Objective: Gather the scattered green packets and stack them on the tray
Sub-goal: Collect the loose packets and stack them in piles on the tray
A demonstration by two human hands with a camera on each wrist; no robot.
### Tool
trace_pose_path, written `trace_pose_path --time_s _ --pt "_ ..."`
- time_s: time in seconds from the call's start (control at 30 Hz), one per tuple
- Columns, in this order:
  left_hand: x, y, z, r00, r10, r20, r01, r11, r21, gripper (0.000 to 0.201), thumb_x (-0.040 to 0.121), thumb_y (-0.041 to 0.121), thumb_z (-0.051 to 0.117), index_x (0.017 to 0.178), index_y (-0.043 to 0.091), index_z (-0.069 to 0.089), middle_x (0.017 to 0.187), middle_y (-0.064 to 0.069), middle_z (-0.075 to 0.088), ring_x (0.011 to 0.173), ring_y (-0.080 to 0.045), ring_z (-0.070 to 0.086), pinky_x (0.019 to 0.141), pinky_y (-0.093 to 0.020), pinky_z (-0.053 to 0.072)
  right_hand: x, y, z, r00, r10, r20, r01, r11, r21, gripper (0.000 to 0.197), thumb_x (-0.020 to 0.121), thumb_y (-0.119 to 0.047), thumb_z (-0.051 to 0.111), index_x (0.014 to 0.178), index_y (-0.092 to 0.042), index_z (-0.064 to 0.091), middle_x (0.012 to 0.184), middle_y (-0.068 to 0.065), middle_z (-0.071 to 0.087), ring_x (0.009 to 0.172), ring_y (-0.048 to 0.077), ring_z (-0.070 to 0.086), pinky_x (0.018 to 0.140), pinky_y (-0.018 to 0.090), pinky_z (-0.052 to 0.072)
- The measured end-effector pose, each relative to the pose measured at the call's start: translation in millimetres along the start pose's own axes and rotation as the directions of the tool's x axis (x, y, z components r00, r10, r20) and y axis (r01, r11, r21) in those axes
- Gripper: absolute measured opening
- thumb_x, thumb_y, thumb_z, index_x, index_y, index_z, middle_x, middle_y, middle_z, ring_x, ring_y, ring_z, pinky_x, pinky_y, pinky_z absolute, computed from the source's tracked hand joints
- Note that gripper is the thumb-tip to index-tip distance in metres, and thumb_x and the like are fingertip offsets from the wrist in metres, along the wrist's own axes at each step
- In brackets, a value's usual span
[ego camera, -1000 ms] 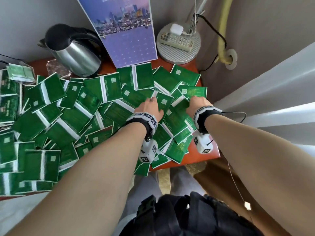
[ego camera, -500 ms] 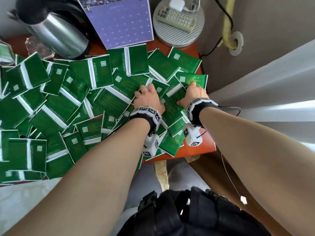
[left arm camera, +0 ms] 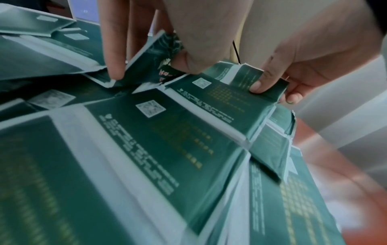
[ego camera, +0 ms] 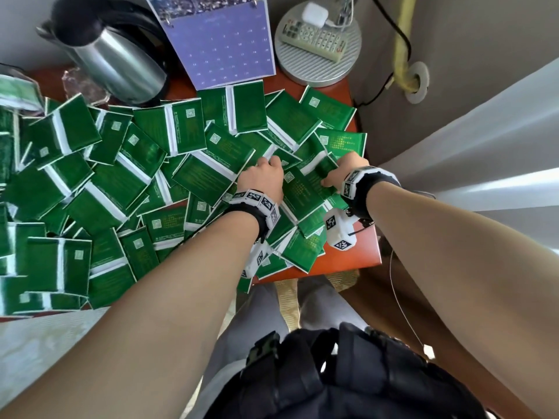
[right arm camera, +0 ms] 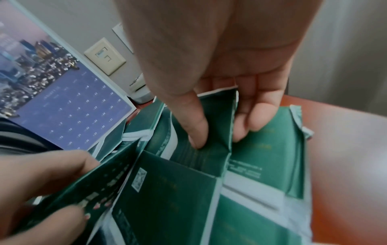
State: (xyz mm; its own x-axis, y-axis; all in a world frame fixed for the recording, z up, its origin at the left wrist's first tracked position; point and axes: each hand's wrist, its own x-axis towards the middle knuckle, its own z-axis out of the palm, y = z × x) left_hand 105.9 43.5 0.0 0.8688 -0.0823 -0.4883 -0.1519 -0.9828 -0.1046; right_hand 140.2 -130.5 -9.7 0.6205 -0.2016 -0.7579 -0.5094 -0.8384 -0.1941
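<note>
On the red table (ego camera: 357, 261), amid scattered green packets (ego camera: 208, 173), the left hand (ego camera: 264, 176) and right hand (ego camera: 344, 170) each pinch one, best lifted by the edges without dragging neighbours.

bright daylight | wrist views blurred (edges worst) | wide-angle distortion

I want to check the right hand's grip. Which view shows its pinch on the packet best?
Left wrist: right hand visibly pinches the green packet. Right wrist shows only fingertips behind it; head shows knuckles.
</note>
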Motion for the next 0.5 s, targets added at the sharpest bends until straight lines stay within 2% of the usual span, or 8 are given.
trace_pose_path --time_s 0.1,0.17,0.27,0.33,0.4,0.43,0.47,0.5 --pt "-19 -1 0 0.997 0.083 -0.003 -0.083 0.995 0.059 0.042 0.095 0.012 0.054 0.135 0.007 0.041 0.119 -0.015 0.06 0.097 -0.037 0.069 0.07 -0.039 0.052 -10 9 -6 0.999 0.001 0.053 0.0 1.0 -0.025 0.029 0.087 -0.025 0.075 0.101 -0.002 0.065 0.09 0.008 0.07 0.076 0.023 0.069 0.063 0.03 0.054" --pt "-33 2 5 0.989 0.147 0.012 -0.147 0.984 0.097 0.041 0.095 0.016 0.054 0.134 0.009 0.041 0.121 -0.013 0.059 0.094 -0.037 0.07 0.066 -0.038 0.047 -18 21 -11 0.998 0.006 0.065 -0.002 0.998 -0.056 0.027 0.086 -0.024 0.075 0.078 -0.006 0.057 0.069 0.005 0.06 0.058 0.018 0.056 0.05 0.025 0.042" --pt "-51 7 17 0.977 0.206 0.053 -0.212 0.967 0.142 0.043 0.096 0.03 0.052 0.133 0.013 0.041 0.124 -0.011 0.056 0.092 -0.034 0.069 0.064 -0.037 0.043 -30 40 -12 0.994 0.005 0.107 -0.001 0.999 -0.037 0.03 0.081 -0.019 0.078 0.067 -0.008 0.054 0.061 0.005 0.054 0.048 0.016 0.048 0.037 0.018 0.036" --pt "-58 7 25 0.971 0.23 0.064 -0.237 0.96 0.148 0.047 0.094 0.043 0.049 0.131 0.015 0.043 0.122 -0.01 0.055 0.093 -0.032 0.068 0.065 -0.036 0.044 -36 51 -9 0.993 0.008 0.118 -0.001 0.998 -0.061 0.022 0.076 -0.018 0.081 0.076 -0.005 0.064 0.059 0.005 0.054 0.047 0.018 0.049 0.038 0.017 0.037" --pt "-60 4 31 0.968 0.245 0.048 -0.249 0.959 0.133 0.052 0.092 0.058 0.044 0.126 0.018 0.047 0.119 -0.007 0.055 0.093 -0.029 0.065 0.067 -0.036 0.048 -39 60 -4 0.992 -0.014 0.123 0.015 1.0 -0.014 0.028 0.077 -0.013 0.081 0.098 0.001 0.069 0.069 0.01 0.058 0.056 0.022 0.054 0.04 0.016 0.04" --pt "-58 2 32 0.969 0.245 0.037 -0.247 0.962 0.115 0.054 0.093 0.062 0.04 0.124 0.019 0.049 0.117 -0.006 0.055 0.092 -0.027 0.064 0.068 -0.035 0.05 -40 63 -1 0.992 -0.014 0.125 0.013 1.0 0.01 0.038 0.079 -0.012 0.08 0.112 0.003 0.067 0.085 0.014 0.063 0.071 0.027 0.061 0.05 0.015 0.045" --pt "-55 -1 32 0.971 0.238 0.024 -0.24 0.967 0.091 0.053 0.094 0.063 0.037 0.123 0.02 0.051 0.114 -0.004 0.056 0.088 -0.023 0.063 0.069 -0.034 0.052 -43 64 0 0.994 -0.015 0.108 0.012 1.0 0.024 0.046 0.083 -0.017 0.077 0.122 0.0 0.063 0.104 0.017 0.065 0.092 0.031 0.064 0.067 0.019 0.049" --pt "-49 -5 31 0.976 0.218 0.008 -0.219 0.974 0.06 0.05 0.097 0.06 0.036 0.122 0.02 0.053 0.11 -0.003 0.056 0.084 -0.02 0.061 0.068 -0.034 0.053 -45 64 -1 0.997 -0.003 0.079 0.008 0.998 -0.062 0.044 0.087 -0.026 0.072 0.124 -0.004 0.061 0.114 0.015 0.063 0.103 0.032 0.063 0.08 0.027 0.05"
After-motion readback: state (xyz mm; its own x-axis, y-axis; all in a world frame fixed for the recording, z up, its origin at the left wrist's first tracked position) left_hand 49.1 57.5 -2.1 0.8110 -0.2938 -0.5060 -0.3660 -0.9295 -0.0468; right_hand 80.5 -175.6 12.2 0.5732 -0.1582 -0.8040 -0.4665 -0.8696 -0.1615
